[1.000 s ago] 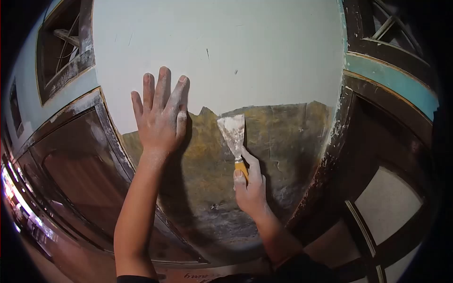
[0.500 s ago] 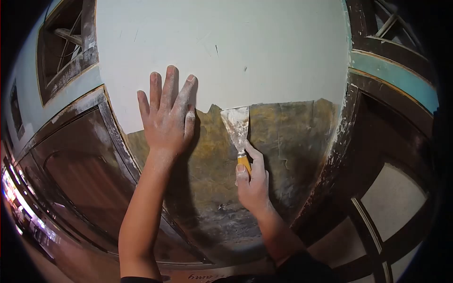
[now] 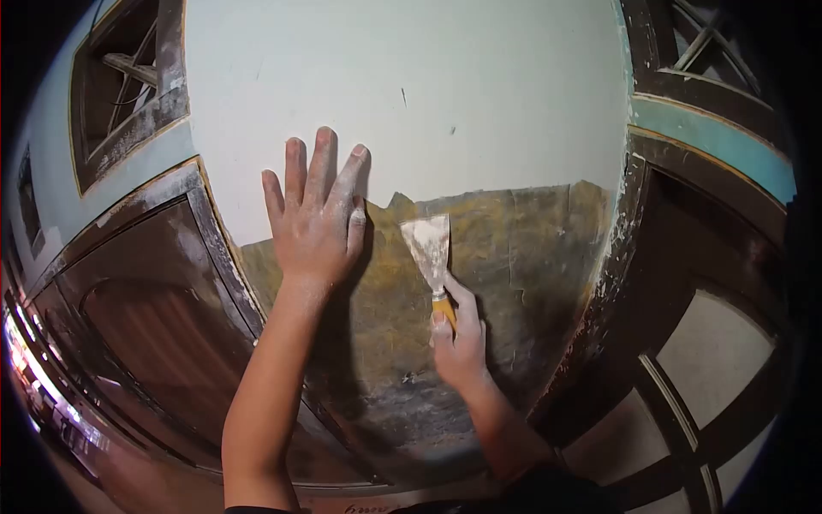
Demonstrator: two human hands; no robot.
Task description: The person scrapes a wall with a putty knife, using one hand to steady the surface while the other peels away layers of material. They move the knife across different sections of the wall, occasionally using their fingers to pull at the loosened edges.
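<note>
My left hand (image 3: 317, 218) lies flat with fingers spread, across the border between the pale upper coating (image 3: 497, 94) and the rough brown-yellow lower wall (image 3: 531, 283). To its right, my right hand (image 3: 462, 338) is closed round the yellow handle of a scraper (image 3: 428, 244). The scraper's wide metal blade points up and carries white residue. Its edge is over the brown surface, a little below the ragged edge of the pale coating. Whether the blade touches the wall is unclear.
A dark wooden door (image 3: 163, 317) with a worn frame stands at the left. Another dark frame with pale panels (image 3: 715, 360) is at the right. Crossed wooden bars fill openings (image 3: 706, 47) at both upper sides.
The scraper and my right hand have moved down, so the blade has dropped from the pale coating's edge onto the brown area. The view has shifted slightly; my left hand remains flat.
</note>
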